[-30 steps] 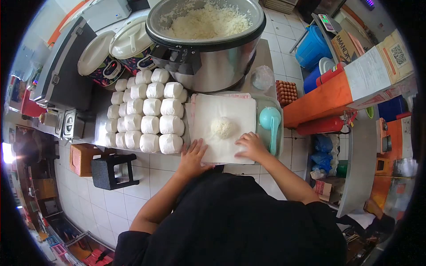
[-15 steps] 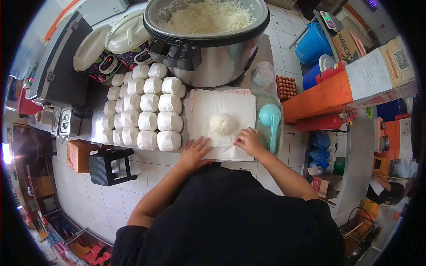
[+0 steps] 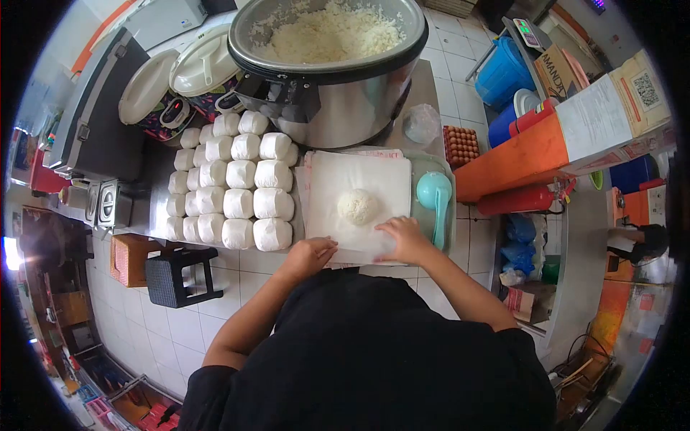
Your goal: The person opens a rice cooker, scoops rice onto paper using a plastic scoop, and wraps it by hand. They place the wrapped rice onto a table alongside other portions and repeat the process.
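Observation:
A rounded mound of white rice sits on a stack of white paper sheets at the table's near edge. My left hand is at the near left corner of the top sheet, fingers curled together and pinching the paper's edge. On the near right part of the sheet is my right hand, its thumb and fingers spread apart, touching the paper beside the rice. To the right, a turquoise scoop lies in a pale green tray.
Several white paper-wrapped parcels stand in rows on the left. A large cooker of rice stands behind the paper. Two lidded cookers are further left. A plastic bag, eggs and a fire extinguisher are at right.
My left hand has gone from lying flat with fingers spread to curled at the paper's edge. My right hand has opened from a pinch. The rice mound stays on the paper.

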A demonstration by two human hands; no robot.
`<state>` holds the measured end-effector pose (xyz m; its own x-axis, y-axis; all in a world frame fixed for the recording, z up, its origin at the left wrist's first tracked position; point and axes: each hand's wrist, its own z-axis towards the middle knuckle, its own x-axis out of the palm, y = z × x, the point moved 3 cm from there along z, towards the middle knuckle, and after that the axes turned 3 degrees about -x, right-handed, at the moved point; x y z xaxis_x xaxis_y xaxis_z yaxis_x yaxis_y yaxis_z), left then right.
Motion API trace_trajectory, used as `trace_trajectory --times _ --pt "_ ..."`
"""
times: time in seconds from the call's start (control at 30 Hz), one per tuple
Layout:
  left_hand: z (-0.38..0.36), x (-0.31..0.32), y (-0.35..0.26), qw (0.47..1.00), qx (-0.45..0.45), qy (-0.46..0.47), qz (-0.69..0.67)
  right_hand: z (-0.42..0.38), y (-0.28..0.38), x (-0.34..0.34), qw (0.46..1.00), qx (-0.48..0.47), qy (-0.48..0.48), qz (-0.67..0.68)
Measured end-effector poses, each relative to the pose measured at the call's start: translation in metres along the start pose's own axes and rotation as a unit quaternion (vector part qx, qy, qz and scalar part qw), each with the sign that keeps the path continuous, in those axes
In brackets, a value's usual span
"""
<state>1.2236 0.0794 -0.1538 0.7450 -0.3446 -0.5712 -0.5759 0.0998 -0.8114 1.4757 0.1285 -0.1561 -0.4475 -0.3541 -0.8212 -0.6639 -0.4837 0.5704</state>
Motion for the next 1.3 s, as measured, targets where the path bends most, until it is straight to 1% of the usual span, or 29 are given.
trace_trajectory --times 0.03,0.07,0.1,0.13,0.17,0.2,0.23,0.27,0.3,0.37,0.4,0.47,0.5,0.57,0.6,0.7,0.77,0.8,0.83,0.9,0.93,1.0,1.03,1.1,1.13,1.2,1.23,1.27,1.3 --pt "0.003 -0.004 -0.004 0.997 -0.066 -0.019 -0.028 -0.006 0.004 -0.003 0.999 -0.029 -0.013 -0.021" --pt "0.008 -0.006 -0.006 0.997 -0.065 -0.022 -0.026 -0.008 0.004 -0.006 0.997 -0.057 -0.027 -0.041" --pt "0.013 -0.011 -0.01 0.997 -0.024 -0.058 -0.044 -0.006 -0.003 -0.006 0.997 -0.059 -0.029 -0.043" --pt "0.018 -0.015 -0.013 0.993 0.018 -0.094 -0.063 -0.001 -0.019 -0.002 0.999 0.018 -0.009 0.037" --pt "0.024 -0.018 -0.012 0.993 0.021 -0.098 -0.063 0.005 -0.028 -0.002 0.989 0.096 0.011 0.115" --pt "0.029 -0.022 -0.006 0.994 -0.019 -0.1 -0.048 0.012 -0.034 -0.006 0.989 0.093 0.01 0.112" --pt "0.035 -0.024 -0.001 0.992 -0.059 -0.103 -0.032 0.021 -0.041 -0.01 0.973 0.123 -0.007 0.193" --pt "0.044 -0.023 0.01 0.979 -0.084 -0.169 -0.077 0.031 -0.047 -0.013 0.949 0.153 -0.025 0.275" --pt "0.057 -0.024 0.008 0.979 -0.083 -0.171 -0.076 0.043 -0.055 -0.013 0.949 0.151 -0.026 0.274" --pt "0.08 -0.026 0.015 0.938 -0.22 -0.206 -0.171 0.062 -0.072 -0.004 0.915 0.213 -0.04 0.34" --pt "0.086 -0.022 0.025 0.938 -0.219 -0.207 -0.171 0.066 -0.072 0.002 0.916 0.212 -0.04 0.339" --pt "0.1 -0.018 0.033 0.967 -0.191 -0.166 0.023 0.073 -0.072 0.01 0.947 0.253 -0.027 0.194" --pt "0.098 -0.019 0.033 0.968 -0.188 -0.167 0.024 0.072 -0.07 0.012 0.948 0.252 -0.03 0.193" --pt "0.08 -0.016 0.027 0.974 -0.141 -0.158 0.077 0.058 -0.057 0.011 0.978 0.172 -0.103 0.058" --pt "0.069 -0.011 0.029 0.974 -0.141 -0.16 0.077 0.047 -0.048 0.013 0.978 0.171 -0.103 0.057" --pt "0.043 0.002 0.029 0.979 -0.164 -0.102 0.061 0.024 -0.021 0.014 0.977 0.175 -0.069 0.097" --pt "0.037 0.007 0.018 0.975 -0.191 -0.039 0.105 0.022 -0.013 0.015 0.979 0.199 0.039 0.003" --pt "0.039 -0.004 0.003 0.966 -0.213 -0.026 0.143 0.026 -0.011 0.007 0.979 0.198 0.04 0.002" --pt "0.042 -0.013 -0.004 0.966 -0.216 -0.026 0.143 0.036 -0.009 -0.005 0.987 0.156 0.0 -0.041" --pt "0.052 -0.03 -0.016 0.966 -0.144 -0.096 0.193 0.057 -0.015 -0.014 0.991 0.075 -0.061 -0.09" --pt "0.064 -0.033 -0.013 0.966 -0.144 -0.095 0.193 0.07 -0.023 -0.015 0.991 0.035 -0.083 -0.097" --pt "0.091 -0.03 -0.007 0.966 -0.039 -0.088 0.239 0.096 -0.02 -0.019 0.983 0.069 0.032 -0.169" --pt "0.103 -0.029 -0.002 0.966 -0.04 -0.087 0.24 0.107 -0.019 -0.023 0.983 0.069 0.033 -0.168" --pt "0.117 -0.032 -0.007 0.887 0.12 -0.185 0.407 0.12 -0.019 -0.016 0.945 0.039 0.216 -0.243" --pt "0.124 -0.038 -0.004 0.887 0.12 -0.181 0.407 0.121 -0.021 -0.015 0.946 0.041 0.216 -0.239" --pt "0.131 -0.048 -0.008 0.891 0.183 -0.09 0.405 0.119 -0.025 -0.015 0.962 0.054 0.24 -0.121" --pt "0.127 -0.052 -0.009 0.892 0.182 -0.09 0.404 0.111 -0.027 -0.016 0.961 0.054 0.242 -0.122" --pt "0.122 -0.054 -0.009 0.946 0.122 0.021 0.298 0.098 -0.015 -0.027 0.976 0.047 0.204 -0.063" --pt "0.116 -0.055 -0.011 0.972 0.061 0.132 0.183 0.086 -0.007 -0.036 0.986 0.04 0.164 -0.005"
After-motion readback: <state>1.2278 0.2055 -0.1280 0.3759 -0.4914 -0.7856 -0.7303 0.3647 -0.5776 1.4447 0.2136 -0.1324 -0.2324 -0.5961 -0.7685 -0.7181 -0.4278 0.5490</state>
